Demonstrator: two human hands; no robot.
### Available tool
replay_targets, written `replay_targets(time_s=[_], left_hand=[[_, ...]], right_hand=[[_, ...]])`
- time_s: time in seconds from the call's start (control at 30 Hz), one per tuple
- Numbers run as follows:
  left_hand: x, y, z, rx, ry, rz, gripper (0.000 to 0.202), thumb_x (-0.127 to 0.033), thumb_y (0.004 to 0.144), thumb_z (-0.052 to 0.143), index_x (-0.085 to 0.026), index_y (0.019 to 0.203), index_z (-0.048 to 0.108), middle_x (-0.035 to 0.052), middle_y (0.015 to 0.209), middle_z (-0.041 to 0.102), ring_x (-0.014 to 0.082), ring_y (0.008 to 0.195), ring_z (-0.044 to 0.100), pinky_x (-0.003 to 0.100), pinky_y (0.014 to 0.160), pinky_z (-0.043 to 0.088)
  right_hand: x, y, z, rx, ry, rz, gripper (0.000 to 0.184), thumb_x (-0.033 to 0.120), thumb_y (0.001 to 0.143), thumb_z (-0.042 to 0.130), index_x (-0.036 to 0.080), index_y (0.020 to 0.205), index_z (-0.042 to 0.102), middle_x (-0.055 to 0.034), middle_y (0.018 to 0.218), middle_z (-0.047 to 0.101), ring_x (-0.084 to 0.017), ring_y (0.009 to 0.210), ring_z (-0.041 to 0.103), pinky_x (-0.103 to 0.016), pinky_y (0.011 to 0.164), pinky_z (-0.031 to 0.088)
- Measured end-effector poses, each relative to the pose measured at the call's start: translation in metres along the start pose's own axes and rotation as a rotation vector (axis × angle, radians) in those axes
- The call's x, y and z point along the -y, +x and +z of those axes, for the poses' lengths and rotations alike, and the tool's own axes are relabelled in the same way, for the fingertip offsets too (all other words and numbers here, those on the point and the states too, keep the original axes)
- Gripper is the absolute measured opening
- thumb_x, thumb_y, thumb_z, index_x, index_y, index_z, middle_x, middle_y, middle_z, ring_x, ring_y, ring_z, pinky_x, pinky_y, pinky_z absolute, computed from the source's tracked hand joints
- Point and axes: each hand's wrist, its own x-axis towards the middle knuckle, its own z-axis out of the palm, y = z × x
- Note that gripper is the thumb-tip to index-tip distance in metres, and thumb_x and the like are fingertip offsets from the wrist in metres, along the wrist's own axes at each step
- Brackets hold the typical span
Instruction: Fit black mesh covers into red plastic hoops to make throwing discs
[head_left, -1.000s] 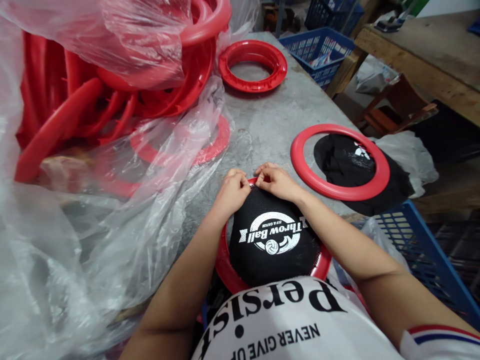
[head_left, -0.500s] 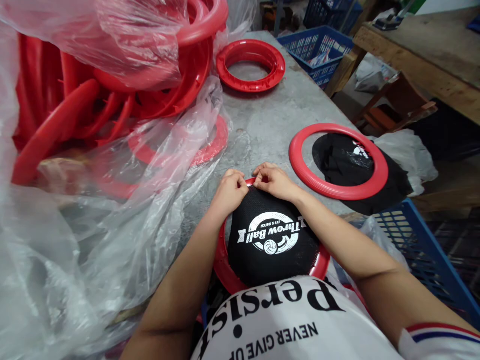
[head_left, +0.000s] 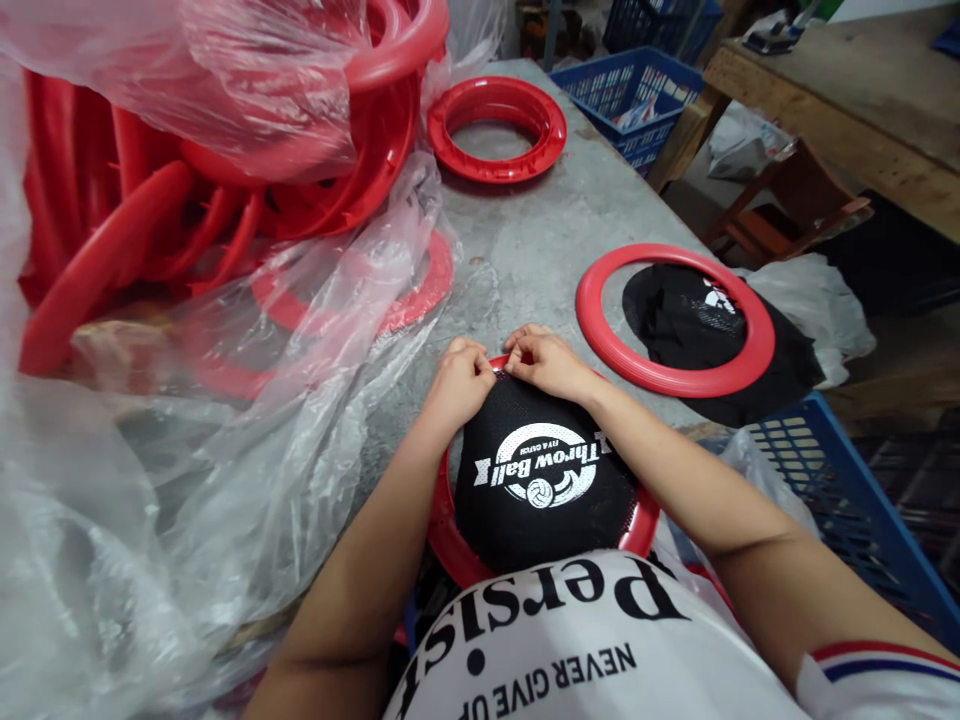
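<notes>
Against my body lies a red plastic ring point(head_left: 448, 527) with a black mesh fabric disc point(head_left: 517, 535) over its opening. White "Throw Ball" print shows upside down on the mesh. At the far edge, my left hand point(head_left: 463, 380) is closed, thumb and fingers pinching the mesh edge at the rim. Beside it my right hand point(head_left: 546, 362) is closed in a pinch on the same edge, the two hands almost touching. Their fingertips partly hide the edge they grip. The ring's near side disappears behind my shirt.
A red ring point(head_left: 600, 310) lies over black mesh discs point(head_left: 787, 365) at the table's right edge. Another deeper red ring point(head_left: 496, 172) sits farther back. Clear plastic bagging point(head_left: 300, 480) with several red rings point(head_left: 105, 270) fills the left. A blue crate point(head_left: 862, 530) stands at right.
Both hands keep their pinch at the far rim with hardly any movement. The whole view has shifted very slightly; nothing else has visibly moved.
</notes>
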Motion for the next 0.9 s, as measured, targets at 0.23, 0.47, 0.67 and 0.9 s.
replay_targets(time_s=[0.23,0.47,0.67,0.9], left_hand=[[0.001,0.000,0.002,-0.017,0.015,0.023,0.021,-0.008,0.079,0.053,-0.022,0.064,0.050,0.0060,0.104,0.062,0.0198,0.104,0.062,0.037,0.103,0.048],[0.010,0.004,-0.002,0.053,-0.184,0.012,0.014,-0.014,0.078,0.055,-0.019,0.085,0.066,0.0046,0.102,0.063,0.0186,0.096,0.064,0.037,0.098,0.051],[0.013,0.003,-0.008,0.023,-0.490,-0.066,0.024,-0.021,0.076,0.055,-0.018,0.098,0.065,0.0051,0.100,0.069,0.0189,0.097,0.066,0.037,0.095,0.053],[0.000,-0.014,-0.041,0.017,-0.086,0.195,0.017,-0.034,0.083,0.063,-0.020,0.078,0.070,0.0093,0.128,0.065,0.0281,0.127,0.055,0.049,0.116,0.038]], right_hand=[[-0.002,0.001,0.003,-0.013,-0.023,0.000,0.013,0.017,0.080,0.063,0.020,0.068,0.059,-0.0070,0.105,0.069,-0.022,0.101,0.060,-0.041,0.100,0.043],[0.000,-0.004,-0.003,0.038,-0.067,-0.098,0.003,0.019,0.082,0.065,0.021,0.085,0.066,-0.0077,0.115,0.069,-0.025,0.110,0.059,-0.044,0.104,0.040],[-0.002,-0.004,-0.005,0.140,-0.132,-0.112,0.011,0.026,0.082,0.072,0.021,0.092,0.069,-0.0070,0.111,0.069,-0.026,0.107,0.057,-0.044,0.101,0.040],[-0.007,-0.001,-0.012,0.011,-0.280,0.066,0.011,0.026,0.086,0.069,0.019,0.095,0.069,-0.0108,0.102,0.067,-0.027,0.100,0.056,-0.043,0.094,0.044]])
